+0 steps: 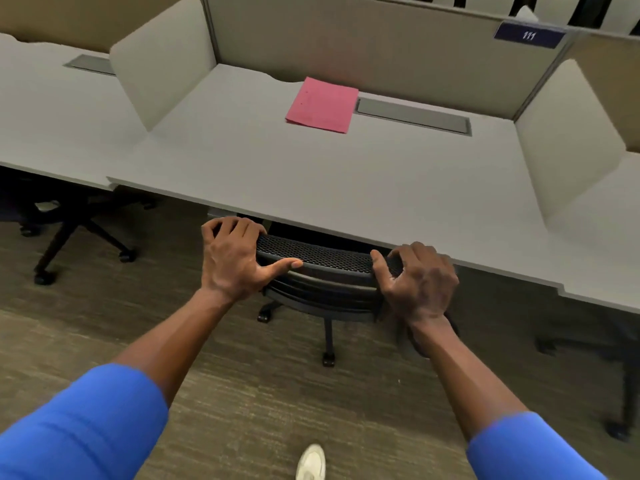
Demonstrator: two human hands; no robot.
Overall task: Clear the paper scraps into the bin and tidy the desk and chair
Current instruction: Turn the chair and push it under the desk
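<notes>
I am seeing my left hand (232, 258) and right hand (419, 283) curling their fingers over the top edge of the black mesh office chair (317, 259). The chair is sitting tucked under the smooth grey desk (311, 181), its holey back touching the front edge. Farther back, a flat pink paper folder (322, 105) is lying beside a grey metal slot (414, 116).

Beige partition panels (363, 39) are seen at 12 o'clock, with a dark blue label (528, 35) at 1 o'clock. Brown-grey carpet (242, 393) is spread from 6 o'clock. A neighbouring chair base (79, 233) is glimpsed at 9 o'clock.
</notes>
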